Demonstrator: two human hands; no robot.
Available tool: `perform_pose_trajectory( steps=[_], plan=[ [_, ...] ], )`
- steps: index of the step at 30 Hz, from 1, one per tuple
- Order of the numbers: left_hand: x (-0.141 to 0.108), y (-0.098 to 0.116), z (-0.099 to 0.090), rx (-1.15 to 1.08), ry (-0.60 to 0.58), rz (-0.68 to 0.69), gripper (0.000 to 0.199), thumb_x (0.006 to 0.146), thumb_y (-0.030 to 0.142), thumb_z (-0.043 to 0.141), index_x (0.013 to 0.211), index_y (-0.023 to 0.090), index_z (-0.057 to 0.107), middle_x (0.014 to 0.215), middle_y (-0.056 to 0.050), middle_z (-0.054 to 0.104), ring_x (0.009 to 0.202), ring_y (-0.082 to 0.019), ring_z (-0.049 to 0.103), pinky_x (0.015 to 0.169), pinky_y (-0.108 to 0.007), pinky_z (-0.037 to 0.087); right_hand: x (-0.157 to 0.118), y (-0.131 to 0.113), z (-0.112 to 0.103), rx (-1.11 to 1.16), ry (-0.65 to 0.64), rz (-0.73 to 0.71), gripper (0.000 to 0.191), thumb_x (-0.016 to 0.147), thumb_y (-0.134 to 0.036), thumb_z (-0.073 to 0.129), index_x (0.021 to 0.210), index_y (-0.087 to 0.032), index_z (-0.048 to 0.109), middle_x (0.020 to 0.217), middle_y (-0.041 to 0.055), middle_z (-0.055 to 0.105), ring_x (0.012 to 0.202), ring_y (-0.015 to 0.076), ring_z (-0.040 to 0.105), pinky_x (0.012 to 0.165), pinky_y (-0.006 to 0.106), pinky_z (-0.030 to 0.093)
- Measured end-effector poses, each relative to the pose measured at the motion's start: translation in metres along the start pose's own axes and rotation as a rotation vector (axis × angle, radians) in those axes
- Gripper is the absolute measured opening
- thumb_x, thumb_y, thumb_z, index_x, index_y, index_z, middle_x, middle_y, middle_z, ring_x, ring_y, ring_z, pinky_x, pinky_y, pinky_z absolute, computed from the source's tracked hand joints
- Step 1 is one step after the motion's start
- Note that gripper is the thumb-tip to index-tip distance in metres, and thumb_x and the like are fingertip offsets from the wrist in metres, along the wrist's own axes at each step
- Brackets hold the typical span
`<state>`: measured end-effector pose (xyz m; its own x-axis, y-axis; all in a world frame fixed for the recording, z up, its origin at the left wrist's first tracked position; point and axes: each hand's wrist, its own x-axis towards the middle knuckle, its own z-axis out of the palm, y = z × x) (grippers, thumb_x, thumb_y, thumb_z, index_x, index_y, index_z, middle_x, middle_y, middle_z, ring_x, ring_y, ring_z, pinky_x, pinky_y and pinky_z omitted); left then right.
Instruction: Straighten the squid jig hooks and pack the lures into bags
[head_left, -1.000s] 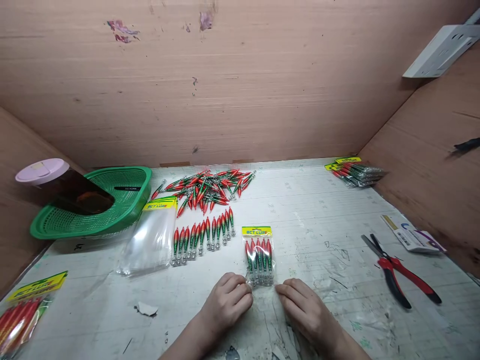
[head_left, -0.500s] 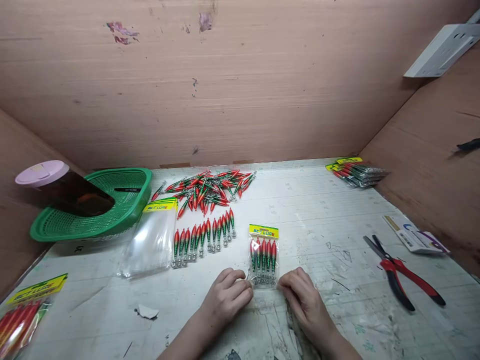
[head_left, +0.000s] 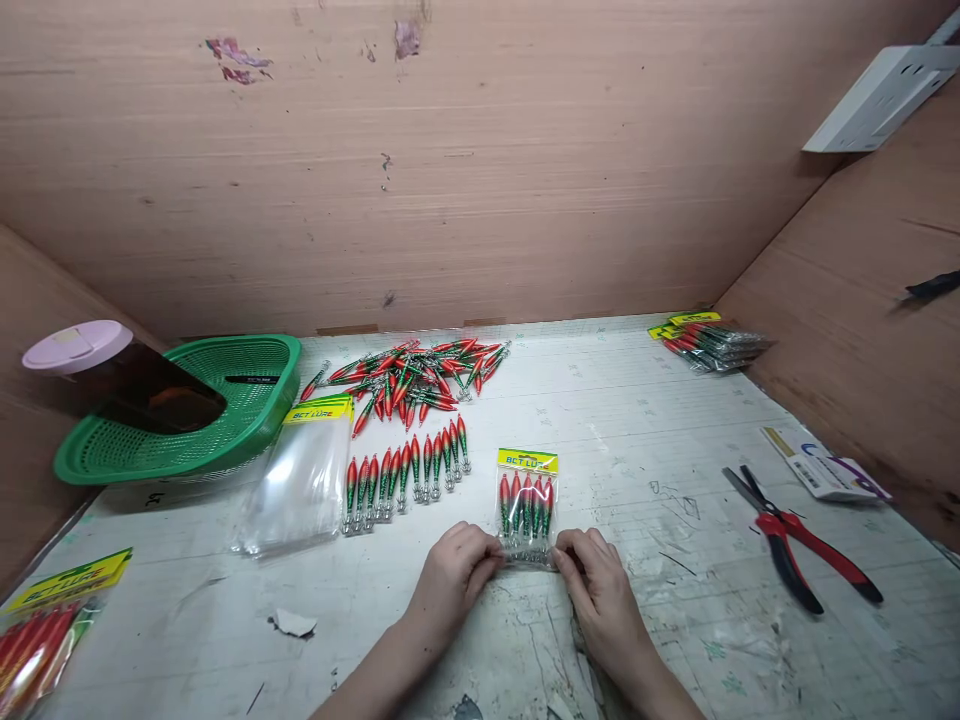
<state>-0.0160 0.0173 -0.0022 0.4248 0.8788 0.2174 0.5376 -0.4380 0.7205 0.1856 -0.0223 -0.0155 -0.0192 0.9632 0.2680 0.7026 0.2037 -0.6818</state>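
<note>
A clear bag of red-and-green lures [head_left: 527, 505] with a yellow header lies at the centre of the table, header away from me. My left hand [head_left: 459, 570] pinches its lower left corner. On the opposite side, my right hand [head_left: 596, 580] has thumb and finger closed on the lower right corner. The hooks lie between the two hands, at the bag's bottom edge. Left of the bag is a row of loose lures [head_left: 405, 472], with a heap of more lures [head_left: 412, 375] behind it. Flat bags with yellow headers [head_left: 300, 480] lie beside the row.
A green basket [head_left: 259, 425] holds a lidded cup [head_left: 150, 385] at the left. Filled bags [head_left: 709, 345] are stacked at the back right. Pliers [head_left: 799, 540] and a white packet [head_left: 825, 468] lie on the right; another lure bag [head_left: 52, 635] sits front left.
My left hand has shifted slightly up and its thumb and fingers have closed on the bag's corner. My right hand has moved slightly up along the bag's edge. The view has shifted slightly.
</note>
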Motion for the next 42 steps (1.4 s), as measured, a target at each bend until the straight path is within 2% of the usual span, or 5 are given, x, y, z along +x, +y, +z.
perform_pose_trajectory(
  steps=[12, 23, 28, 34, 42],
  plan=[
    [0.012, 0.016, 0.011, 0.044, -0.039, -0.327, 0.020, 0.094, 0.026, 0.040, 0.077, 0.022, 0.050, 0.065, 0.001, 0.061, 0.058, -0.016, 0.057, 0.056, -0.025, 0.038, 0.001, -0.010, 0.015, -0.056, 0.116, 0.155, 0.024, 0.098, -0.029, 0.036, 0.078, -0.024, 0.049, 0.068, 0.0009, 0.056, 0.067, 0.0213, 0.052, 0.063, 0.032, 0.036],
    [0.038, 0.025, 0.004, 0.119, -0.136, -0.602, 0.025, 0.086, 0.023, 0.049, 0.061, 0.021, 0.050, 0.054, 0.001, 0.059, 0.054, -0.016, 0.056, 0.053, -0.025, 0.027, 0.009, -0.018, 0.026, -0.152, 0.154, 0.300, 0.022, 0.090, -0.021, 0.041, 0.069, -0.024, 0.044, 0.061, 0.0003, 0.055, 0.067, 0.0229, 0.050, 0.068, 0.035, 0.030],
    [0.041, 0.028, 0.001, 0.164, -0.111, -0.568, 0.030, 0.083, 0.019, 0.052, 0.054, 0.020, 0.045, 0.060, 0.001, 0.055, 0.061, -0.015, 0.053, 0.055, -0.025, 0.026, 0.017, -0.010, 0.026, -0.164, 0.155, 0.334, 0.021, 0.081, -0.016, 0.048, 0.062, -0.025, 0.045, 0.059, 0.0001, 0.055, 0.065, 0.0224, 0.048, 0.062, 0.032, 0.026],
    [0.037, 0.028, -0.001, 0.133, -0.023, -0.578, 0.004, 0.081, 0.020, 0.055, 0.077, 0.020, 0.055, 0.068, 0.001, 0.054, 0.065, -0.018, 0.054, 0.057, -0.026, 0.028, 0.021, -0.001, 0.030, -0.079, 0.271, 0.387, 0.014, 0.084, -0.031, 0.051, 0.071, -0.026, 0.049, 0.074, 0.0060, 0.056, 0.075, 0.0269, 0.049, 0.063, 0.035, 0.030],
    [0.035, 0.022, 0.004, -0.197, 0.047, -0.528, 0.016, 0.074, 0.030, 0.065, 0.074, 0.020, 0.053, 0.061, 0.004, 0.052, 0.059, -0.015, 0.052, 0.057, -0.024, 0.039, 0.020, -0.012, 0.023, 0.397, 0.191, 0.340, 0.036, 0.081, -0.060, 0.059, 0.077, -0.026, 0.050, 0.073, 0.0026, 0.057, 0.071, 0.0235, 0.056, 0.062, 0.036, 0.048]
  ],
)
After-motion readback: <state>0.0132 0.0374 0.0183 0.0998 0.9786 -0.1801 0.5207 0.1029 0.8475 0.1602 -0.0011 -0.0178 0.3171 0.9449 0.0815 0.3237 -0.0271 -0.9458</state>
